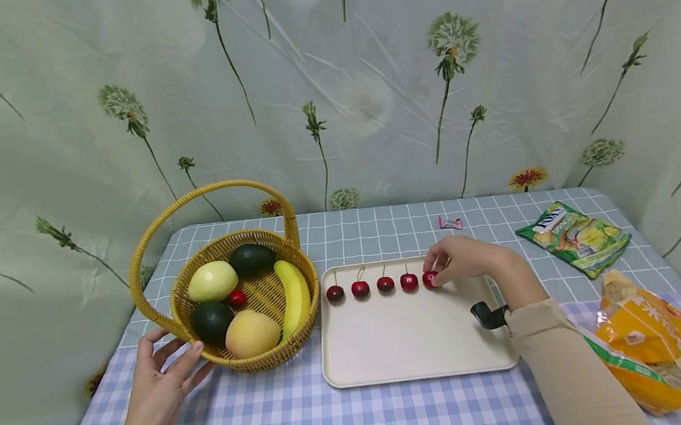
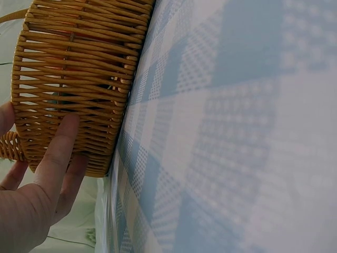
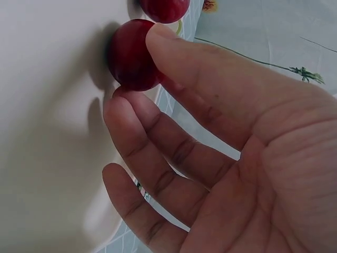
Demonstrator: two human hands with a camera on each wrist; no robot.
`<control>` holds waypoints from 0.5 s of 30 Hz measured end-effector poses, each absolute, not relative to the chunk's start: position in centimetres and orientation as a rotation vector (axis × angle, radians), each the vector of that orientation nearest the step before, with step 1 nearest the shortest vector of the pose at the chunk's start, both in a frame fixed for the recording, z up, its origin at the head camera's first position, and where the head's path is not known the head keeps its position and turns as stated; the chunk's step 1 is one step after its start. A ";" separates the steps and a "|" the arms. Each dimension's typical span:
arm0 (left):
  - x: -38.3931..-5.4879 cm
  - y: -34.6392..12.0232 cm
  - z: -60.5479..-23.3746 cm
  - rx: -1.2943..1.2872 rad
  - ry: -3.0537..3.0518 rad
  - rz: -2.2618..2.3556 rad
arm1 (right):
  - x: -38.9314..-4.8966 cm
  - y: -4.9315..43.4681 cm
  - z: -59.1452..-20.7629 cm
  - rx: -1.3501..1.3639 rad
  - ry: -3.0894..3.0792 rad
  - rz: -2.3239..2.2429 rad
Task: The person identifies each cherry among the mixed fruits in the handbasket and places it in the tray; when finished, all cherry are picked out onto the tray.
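My right hand (image 1: 464, 257) pinches a dark red cherry (image 3: 134, 55) between thumb and fingers, low over the far right part of a cream tray (image 1: 414, 338). To its left, several more stemmed cherries (image 1: 385, 284) lie in a row along the tray's far side. My left hand (image 1: 162, 378) rests against the near left side of a woven basket (image 1: 270, 359), its fingers spread and touching the wickerwork (image 2: 79, 63). Inside the basket are a banana (image 1: 294, 298), two dark green fruits, a pale green fruit (image 1: 212, 282), a yellow-orange fruit (image 1: 252, 333) and a small red fruit (image 1: 237, 299).
A green snack packet (image 1: 574, 235) lies right of the tray, and orange-and-clear bags (image 1: 658, 340) lie nearer, beside the right forearm. Behind the tray is a small pink wrapped candy (image 1: 451, 223). The basket's tall handle (image 1: 142, 266) arches above it. A flowered curtain hangs behind the table.
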State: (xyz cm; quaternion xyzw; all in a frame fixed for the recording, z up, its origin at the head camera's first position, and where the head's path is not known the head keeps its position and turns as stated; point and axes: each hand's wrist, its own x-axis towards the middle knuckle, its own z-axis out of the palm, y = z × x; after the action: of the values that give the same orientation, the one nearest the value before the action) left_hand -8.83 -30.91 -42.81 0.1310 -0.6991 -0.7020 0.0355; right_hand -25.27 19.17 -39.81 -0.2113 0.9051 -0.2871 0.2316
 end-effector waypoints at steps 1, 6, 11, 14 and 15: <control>-8.8 -30.9 -42.8 0.404 -2.148 -2.157 | -25.3 19.2 -39.8 -0.574 2.488 -0.787; -8.8 -30.9 -42.8 0.412 -2.150 -2.157 | -25.3 19.2 -39.6 -0.549 2.488 -0.789; -8.8 -30.9 -42.7 0.413 -2.147 -2.158 | -25.5 19.1 -39.7 -0.535 2.486 -0.808; -8.8 -30.9 -42.7 0.412 -2.146 -2.159 | -25.5 19.2 -39.6 -0.531 2.485 -0.809; -8.8 -30.9 -42.7 0.411 -2.145 -2.159 | -25.5 19.2 -39.6 -0.526 2.486 -0.809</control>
State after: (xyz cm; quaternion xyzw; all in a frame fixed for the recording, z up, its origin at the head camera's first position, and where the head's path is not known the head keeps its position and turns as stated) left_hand -8.83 -30.91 -42.74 0.1339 -0.6981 -0.7025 0.0354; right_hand -25.51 19.19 -39.56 -0.1919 0.9060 -0.2950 0.2353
